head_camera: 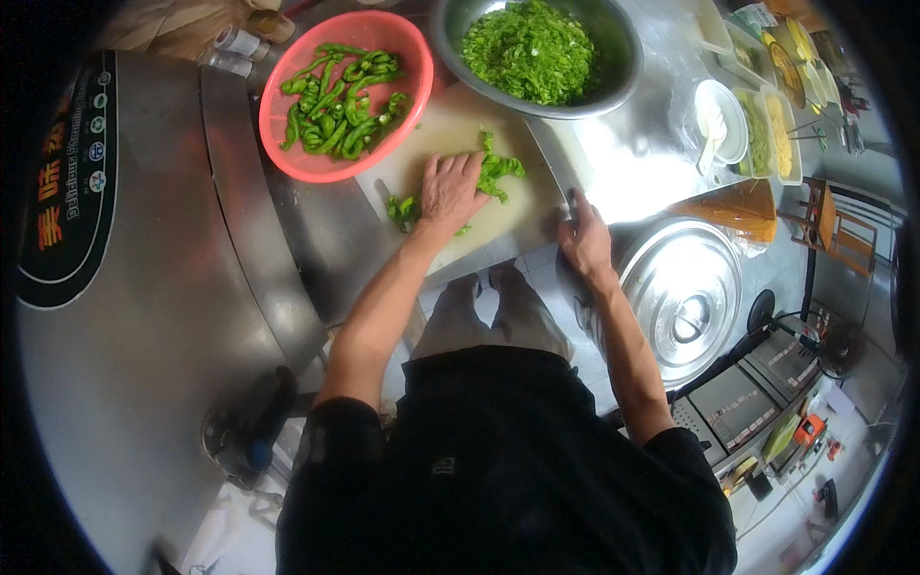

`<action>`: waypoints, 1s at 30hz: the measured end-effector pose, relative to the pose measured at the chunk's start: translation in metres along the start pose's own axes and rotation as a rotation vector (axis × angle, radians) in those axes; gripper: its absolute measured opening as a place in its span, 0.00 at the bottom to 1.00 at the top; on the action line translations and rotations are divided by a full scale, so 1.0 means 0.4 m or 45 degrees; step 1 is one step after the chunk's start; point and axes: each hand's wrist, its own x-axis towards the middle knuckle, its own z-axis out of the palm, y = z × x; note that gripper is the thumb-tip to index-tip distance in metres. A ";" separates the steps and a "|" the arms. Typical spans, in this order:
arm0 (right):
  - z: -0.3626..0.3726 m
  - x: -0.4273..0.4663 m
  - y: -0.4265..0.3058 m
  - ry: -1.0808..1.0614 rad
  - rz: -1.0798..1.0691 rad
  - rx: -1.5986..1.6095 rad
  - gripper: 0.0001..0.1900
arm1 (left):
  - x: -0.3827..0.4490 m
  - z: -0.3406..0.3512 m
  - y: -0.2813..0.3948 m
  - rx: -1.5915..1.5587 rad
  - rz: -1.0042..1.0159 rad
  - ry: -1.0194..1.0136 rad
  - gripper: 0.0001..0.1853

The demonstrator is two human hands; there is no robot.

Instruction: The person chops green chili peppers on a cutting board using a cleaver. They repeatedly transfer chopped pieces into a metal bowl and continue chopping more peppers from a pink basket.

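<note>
My left hand [451, 190] rests on the pale cutting board [438, 136], fingers against green peppers [499, 169] at its right. More green pepper pieces [402, 210] lie left of the wrist. My right hand [586, 241] is at the board's right edge, closed around the dark handle of a knife [573, 203]; its blade seems to run away from me along that edge, though glare blurs its outline. Beyond the board, whole green peppers fill part of a pink plastic colander [420, 86] at the left. A steel bowl [625, 65] of chopped greens [532, 54] stands at the right.
A large lidded steel pot [683, 302] stands right of my right forearm. Food tubs [787, 136] and a white bowl with a spoon [726, 122] are on the steel counter at the upper right. Jars [241, 43] stand beyond the colander, and a steel appliance [158, 215] fills the left.
</note>
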 end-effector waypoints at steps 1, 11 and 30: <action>-0.011 -0.006 -0.002 -0.005 -0.106 0.052 0.28 | 0.000 0.001 -0.003 -0.014 0.013 -0.038 0.46; 0.043 0.034 -0.108 -0.047 0.049 0.333 0.16 | -0.008 -0.056 0.073 -0.034 -0.090 0.069 0.56; -0.012 0.025 -0.108 -0.204 0.182 0.389 0.16 | 0.025 0.074 0.053 0.008 -0.195 0.543 0.18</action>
